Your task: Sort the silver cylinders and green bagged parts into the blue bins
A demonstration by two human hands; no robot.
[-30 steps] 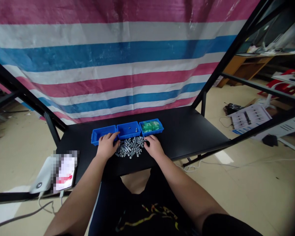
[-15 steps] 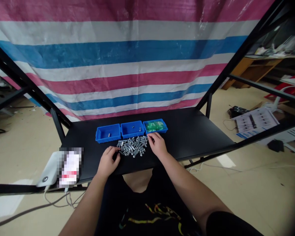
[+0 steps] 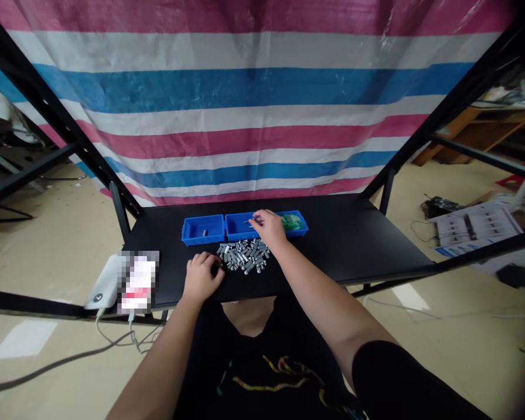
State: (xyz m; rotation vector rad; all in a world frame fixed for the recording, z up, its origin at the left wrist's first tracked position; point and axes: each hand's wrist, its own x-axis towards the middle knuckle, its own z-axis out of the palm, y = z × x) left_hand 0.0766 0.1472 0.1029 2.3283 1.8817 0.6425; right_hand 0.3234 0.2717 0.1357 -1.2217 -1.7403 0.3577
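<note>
Small grey metal cylinders (image 3: pixel 244 255) lie in a loose pile on the black table. My left hand (image 3: pixel 202 276) rests at the pile's left edge, fingers curled toward the thumb; whatever they may hold is too small to make out. Over the middle blue bin (image 3: pixel 235 234) is my right hand (image 3: pixel 269 227), its thumb and fingertips pinched together. The item in that pinch, if any, cannot be made out. A few small metal pieces (image 3: pixel 247 221) lie in this bin, partly hidden by the hand.
The left blue bin (image 3: pixel 193 238) contains one small metal piece (image 3: pixel 205 233). Green plastic packets (image 3: pixel 291 221) fill the right blue bin (image 3: pixel 305 221), partly behind my right hand. A white power bank (image 3: pixel 106 284) and a blurred-out device (image 3: pixel 137 284) with cables sit at the table's left edge.
My right hand has moved from the pile's right edge up and left over the middle bin. My left hand stays beside the pile, its fingers more curled. The camera view has shifted slightly.
</note>
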